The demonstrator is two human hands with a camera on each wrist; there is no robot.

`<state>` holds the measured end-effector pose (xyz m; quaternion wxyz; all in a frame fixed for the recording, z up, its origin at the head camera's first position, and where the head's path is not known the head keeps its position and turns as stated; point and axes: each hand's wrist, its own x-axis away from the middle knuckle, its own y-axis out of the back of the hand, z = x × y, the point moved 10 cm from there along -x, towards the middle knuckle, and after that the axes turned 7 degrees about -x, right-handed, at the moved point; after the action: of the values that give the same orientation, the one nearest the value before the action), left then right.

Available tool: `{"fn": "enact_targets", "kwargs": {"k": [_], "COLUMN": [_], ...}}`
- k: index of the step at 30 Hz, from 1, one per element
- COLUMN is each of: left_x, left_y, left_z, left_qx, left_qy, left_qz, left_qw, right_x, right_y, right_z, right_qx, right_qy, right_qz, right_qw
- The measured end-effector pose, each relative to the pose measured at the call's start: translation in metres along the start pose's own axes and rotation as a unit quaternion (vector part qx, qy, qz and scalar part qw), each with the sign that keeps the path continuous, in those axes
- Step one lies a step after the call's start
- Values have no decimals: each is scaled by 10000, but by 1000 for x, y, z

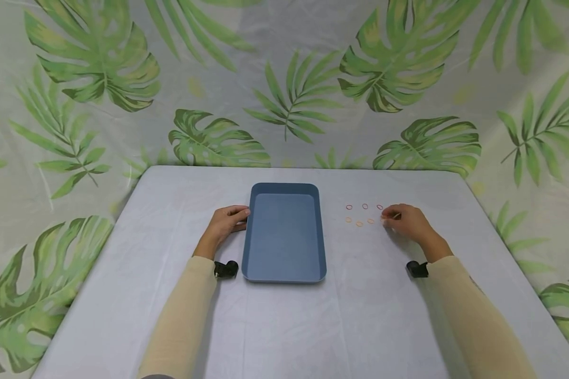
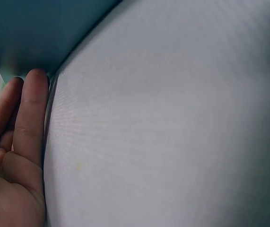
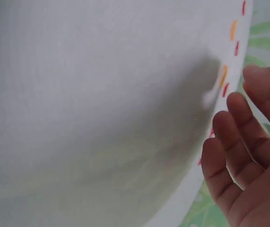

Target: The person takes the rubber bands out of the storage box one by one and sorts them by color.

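Observation:
A blue rectangular tray (image 1: 285,237) lies on the white-covered table. My left hand (image 1: 226,223) is at its left side; in the left wrist view its extended fingers (image 2: 33,109) touch the tray's outer wall (image 2: 40,38). To the right of the tray lie several small thin rings, red ones (image 1: 365,206) in the back row and pale orange ones (image 1: 359,224) in front. My right hand (image 1: 408,223) is low at the right end of these rings, fingers loosely bent. In the right wrist view, its thumb and fingertips stand apart beside the red (image 3: 225,90) and orange rings (image 3: 223,75).
The white tablecloth (image 1: 284,331) covers the table to its edges. A leaf-patterned cloth (image 1: 294,79) hangs behind the table and shows along both sides. Small black wrist cameras (image 1: 226,269) sit at both sleeve cuffs, close over the table.

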<state>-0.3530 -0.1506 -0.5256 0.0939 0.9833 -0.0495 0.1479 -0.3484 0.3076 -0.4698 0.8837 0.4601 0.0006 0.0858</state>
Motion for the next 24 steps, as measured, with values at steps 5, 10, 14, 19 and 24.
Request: {"fn": "enact_targets", "kwargs": {"k": [5, 10, 14, 19, 24], "left_x": [1, 0, 0, -1, -2], "left_y": [0, -1, -1, -4, -7], "left_z": [-1, -2, -2, -1, -2], "left_qx": [-2, 41, 31, -20, -9], "left_qy": [-36, -47, -67, -82, -142], "left_qz": [-41, 13, -1, 60, 36], "left_qw": [10000, 10000, 10000, 9999, 9999], "right_x": [11, 30, 43, 53, 56], "right_y": [5, 12, 16, 13, 11], "right_z": [10, 34, 55, 59, 62], "right_qx": [26, -121, -96, -24, 106], "right_qy": [48, 630, 1226, 1293, 1534], "right_qz": [-205, -697, -990, -1095, -1196], "right_qw": [9998, 9955, 9875, 9855, 9808]}}
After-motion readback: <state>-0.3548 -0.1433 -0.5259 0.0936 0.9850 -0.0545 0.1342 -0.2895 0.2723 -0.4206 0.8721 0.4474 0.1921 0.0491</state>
